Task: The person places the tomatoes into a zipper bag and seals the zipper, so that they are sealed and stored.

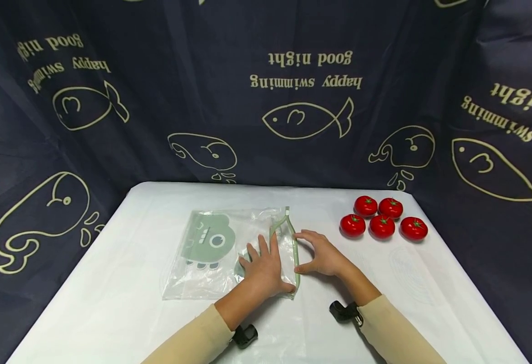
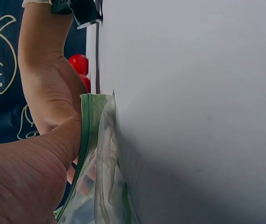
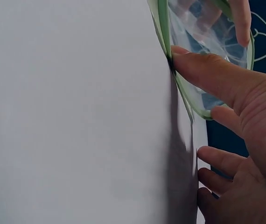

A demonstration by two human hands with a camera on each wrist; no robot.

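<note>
A clear zip bag (image 1: 247, 222) with green dinosaur print and a green rim lies flat, its mouth parted and facing right. My left hand (image 1: 263, 268) spreads over the mouth end, index finger and thumb against the green rim (image 2: 87, 121); its other fingers fan out over the bag. On the mouth's right side, my right hand (image 1: 322, 255) touches the rim with thumb and fingertips set wide apart. In the right wrist view, the right thumb (image 3: 207, 65) lies against the green edge. Some fingertips are hidden behind the plastic in the left wrist view.
Several red tomatoes (image 1: 381, 226) sit together at the back right of the white table (image 1: 111, 283). A dark curtain (image 1: 220, 60) with fish and whale drawings hangs behind and at both sides. Black wrist cameras (image 1: 344, 312) are strapped below both hands.
</note>
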